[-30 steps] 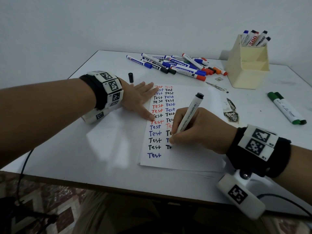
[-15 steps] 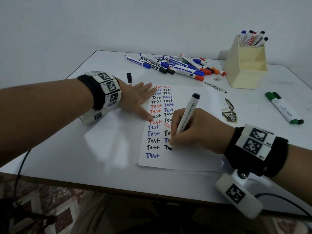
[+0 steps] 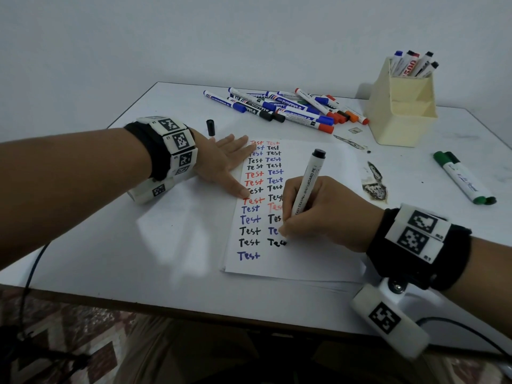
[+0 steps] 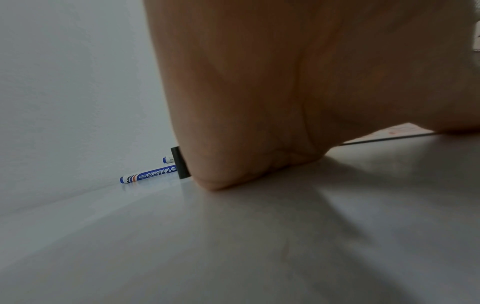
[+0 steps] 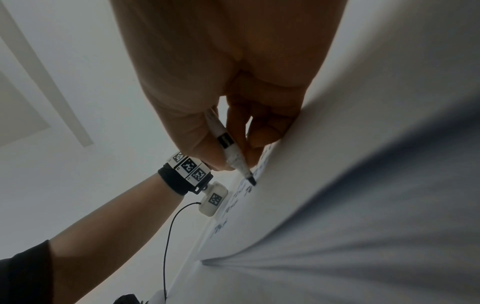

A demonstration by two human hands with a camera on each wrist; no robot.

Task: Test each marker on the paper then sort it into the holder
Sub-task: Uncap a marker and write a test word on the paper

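On white table [image 3: 171, 245] by grey wall [image 3: 194, 37], right hand [image 3: 327, 214] grips marker [image 3: 306, 187]; left hand [image 3: 221, 164] flat on paper [image 3: 318, 259].

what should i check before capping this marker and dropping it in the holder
1. Test word finished: not ok, only "Te" shows beside the tip.
2. Right hand grip on the black marker: ok.
3. Left hand steadying the paper: ok, flat on its edge.
4. Loose black cap on the table: ok, beyond the left hand.
5. Holder has room: ok, front compartments look empty.
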